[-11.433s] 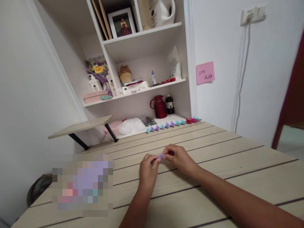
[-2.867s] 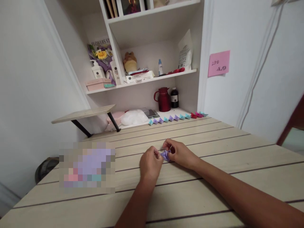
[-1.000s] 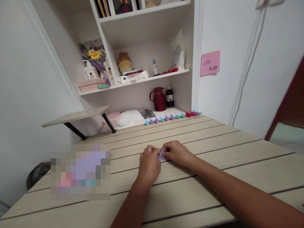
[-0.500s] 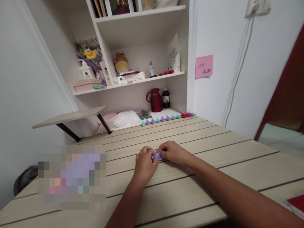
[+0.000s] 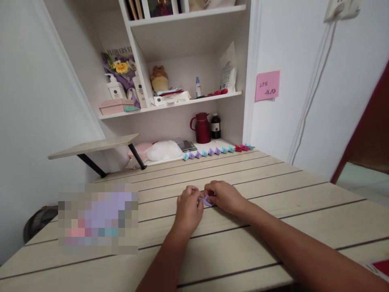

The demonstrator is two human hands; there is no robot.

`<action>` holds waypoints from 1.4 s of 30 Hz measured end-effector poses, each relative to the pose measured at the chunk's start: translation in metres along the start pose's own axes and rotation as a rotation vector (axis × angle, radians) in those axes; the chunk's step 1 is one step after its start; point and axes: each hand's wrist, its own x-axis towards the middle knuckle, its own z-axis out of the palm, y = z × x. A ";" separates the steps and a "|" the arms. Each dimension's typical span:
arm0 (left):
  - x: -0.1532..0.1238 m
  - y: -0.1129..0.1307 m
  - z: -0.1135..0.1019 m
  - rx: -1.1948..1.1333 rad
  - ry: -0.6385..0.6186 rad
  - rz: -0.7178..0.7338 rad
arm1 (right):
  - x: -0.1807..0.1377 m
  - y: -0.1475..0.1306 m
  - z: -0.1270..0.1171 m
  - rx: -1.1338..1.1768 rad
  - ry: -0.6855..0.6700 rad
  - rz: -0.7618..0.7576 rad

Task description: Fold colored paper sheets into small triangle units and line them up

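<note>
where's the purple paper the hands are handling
In the head view, the purple paper is below centre, slightly right, at the tabletop between the left hand and right hand.

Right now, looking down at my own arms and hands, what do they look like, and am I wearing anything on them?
Your left hand and right hand are ungloved. The left forearm and right forearm show no sleeve as far as the picture reaches. No watch, bracelet or marking is visible; some fingers are hidden, so I can't rule out rings.

pink note (image 5: 267, 86): 250; bouquet's backing (image 5: 119, 51): "flowers st"
</note>
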 end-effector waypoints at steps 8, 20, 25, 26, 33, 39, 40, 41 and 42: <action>-0.002 0.000 0.001 0.024 -0.013 0.042 | 0.003 -0.001 -0.001 -0.042 0.006 0.014; 0.000 -0.001 -0.004 0.026 0.022 0.027 | 0.005 0.012 0.006 0.170 0.009 0.098; 0.002 -0.003 -0.003 -0.115 0.057 -0.007 | 0.004 0.013 0.002 0.260 -0.028 0.100; 0.002 -0.003 -0.002 -0.158 0.066 -0.036 | 0.004 0.013 0.000 0.267 -0.032 0.101; 0.005 -0.005 0.000 -0.306 0.173 -0.172 | 0.000 0.016 -0.014 0.506 -0.039 0.023; 0.004 -0.004 0.000 -0.333 0.234 -0.196 | 0.002 0.021 -0.001 0.689 0.032 0.079; 0.004 -0.005 0.000 -0.339 0.245 -0.193 | 0.002 0.020 0.001 0.725 0.029 0.084; 0.003 -0.005 0.000 -0.341 0.256 -0.186 | 0.002 0.019 0.002 0.764 0.015 0.074; 0.003 -0.005 0.000 -0.339 0.267 -0.176 | 0.001 0.017 0.003 0.802 -0.004 0.051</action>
